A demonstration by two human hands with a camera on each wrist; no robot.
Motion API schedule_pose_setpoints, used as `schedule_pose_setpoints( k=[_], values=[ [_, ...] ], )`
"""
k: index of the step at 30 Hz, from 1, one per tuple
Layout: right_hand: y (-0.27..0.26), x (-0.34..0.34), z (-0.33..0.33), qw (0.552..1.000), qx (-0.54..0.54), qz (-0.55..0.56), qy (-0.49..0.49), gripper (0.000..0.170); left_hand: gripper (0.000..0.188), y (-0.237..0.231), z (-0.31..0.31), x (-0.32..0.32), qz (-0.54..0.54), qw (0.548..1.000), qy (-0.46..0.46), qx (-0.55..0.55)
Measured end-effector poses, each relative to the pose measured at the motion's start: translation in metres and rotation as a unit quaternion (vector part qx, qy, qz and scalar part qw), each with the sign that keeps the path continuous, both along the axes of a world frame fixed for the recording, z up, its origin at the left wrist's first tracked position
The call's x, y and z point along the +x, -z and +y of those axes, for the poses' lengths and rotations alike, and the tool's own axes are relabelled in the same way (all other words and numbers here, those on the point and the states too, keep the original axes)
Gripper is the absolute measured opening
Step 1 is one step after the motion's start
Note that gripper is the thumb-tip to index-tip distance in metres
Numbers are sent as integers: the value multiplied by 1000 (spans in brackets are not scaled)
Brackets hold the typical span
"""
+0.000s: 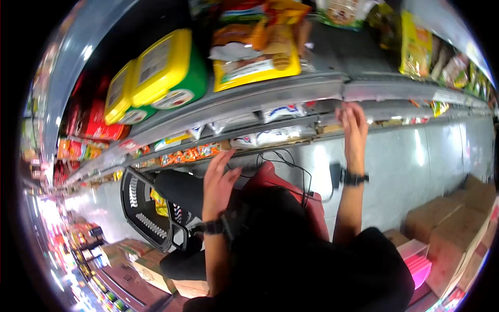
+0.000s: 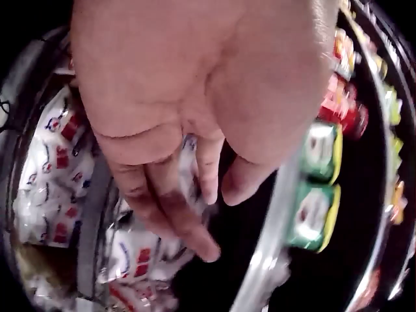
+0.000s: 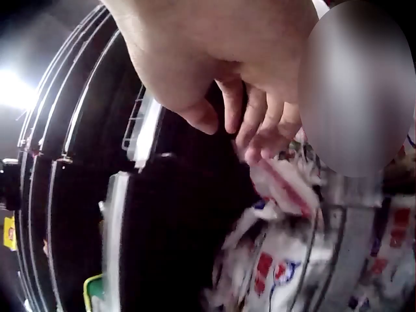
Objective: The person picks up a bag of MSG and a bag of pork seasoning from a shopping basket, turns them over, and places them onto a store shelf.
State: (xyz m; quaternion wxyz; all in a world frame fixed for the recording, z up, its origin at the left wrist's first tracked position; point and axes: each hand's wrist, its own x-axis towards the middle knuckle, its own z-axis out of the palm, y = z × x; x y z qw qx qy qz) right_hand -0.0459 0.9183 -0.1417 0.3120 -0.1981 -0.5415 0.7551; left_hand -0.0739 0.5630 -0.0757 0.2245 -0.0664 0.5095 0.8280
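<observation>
My left hand (image 1: pixel 219 183) hovers in front of the lower shelves, its fingers loosely bent and holding nothing. White bags with red and blue print (image 2: pixel 133 250) lie beyond its fingertips in the left wrist view. At the lip of the upper shelf is my right hand (image 1: pixel 355 130), with the fingers bent inward. The right wrist view has those fingertips right at the corner of a white and red packet (image 3: pixel 286 185), while the thumb stands apart. More printed white bags (image 3: pixel 276 270) lie just below that packet.
Yellow-lidded green tubs (image 1: pixel 171 67) and a yellow bag (image 1: pixel 260 70) sit on the upper shelf (image 1: pixel 270 93). A black basket (image 1: pixel 150 213) with a yellow packet stands on the floor, left of a red object (image 1: pixel 265 179) with black cables. Cardboard boxes (image 1: pixel 442 223) are stacked at right.
</observation>
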Motion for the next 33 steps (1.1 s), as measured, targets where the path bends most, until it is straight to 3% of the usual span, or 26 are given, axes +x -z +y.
schedule_pose_setpoints(
  k=[2, 4, 5, 6, 8, 12, 14, 15, 17, 18, 19, 20, 22, 24, 27, 30, 32, 33],
  values=[
    [-6, 28, -41, 992, -73, -8, -102, 34, 38, 9, -73, 28, 54, 990, -91, 95],
    [-16, 27, -88, 976, -119, -24, -180, 31, 35, -5, -117, 48, 48, 963, -235, 119],
    [-25, 18, -111, 964, -99, -36, -246, 30, 38, -12, -130, 56, 51, 942, -323, 74],
    [-43, 6, -141, 945, -78, -47, -314, 28, 48, -8, -161, 67, 121, 950, -272, 97],
    [-72, -20, -192, 884, -21, -41, -465, 26, 57, -13, -186, 79, 151, 921, -349, 88],
    [-126, -59, -306, 748, 74, -8, -660, 25, 62, -37, -224, 111, 198, 866, -437, 139],
    [-141, -68, -363, 686, 123, 8, -717, 25, 56, -23, -248, 141, 194, 796, -552, 152],
    [-142, -78, -390, 660, 119, 30, -741, 21, 49, -20, -253, 154, 195, 731, -621, 205],
    [-152, -89, -452, 614, 142, 77, -772, 9, 40, -9, -274, 192, 194, 672, -678, 226],
    [-168, -95, -488, 594, 171, 109, -778, 12, 33, -3, -286, 207, 197, 645, -706, 216],
    [-177, -102, -526, 550, 141, 140, -811, 23, 21, -13, -298, 223, 186, 645, -708, 221],
    [-186, -109, -562, 506, 109, 168, -839, 35, 18, -14, -314, 235, 245, 655, -677, 227],
    [-210, -112, -633, 483, 90, 155, -857, 49, 34, -20, -353, 251, 378, 676, -594, 217],
    [-199, -112, -707, 494, 67, 92, -862, 51, 49, -63, -372, 235, 268, 642, -712, 98],
    [-100, -131, -812, 495, 154, 15, -855, 30, 58, -62, -427, 186, 181, 711, -679, 0],
    [60, -160, -867, 487, 161, -197, -836, 29, 52, -10, -473, 118, -16, 766, -636, 91],
    [173, -181, -869, 409, 249, -164, -863, 37, 50, 56, -503, 84, -130, 776, -587, 192],
    [296, -200, -882, 279, 554, 46, -783, 54, 47, 85, -516, 63, -177, 765, -587, 197]
  ],
)
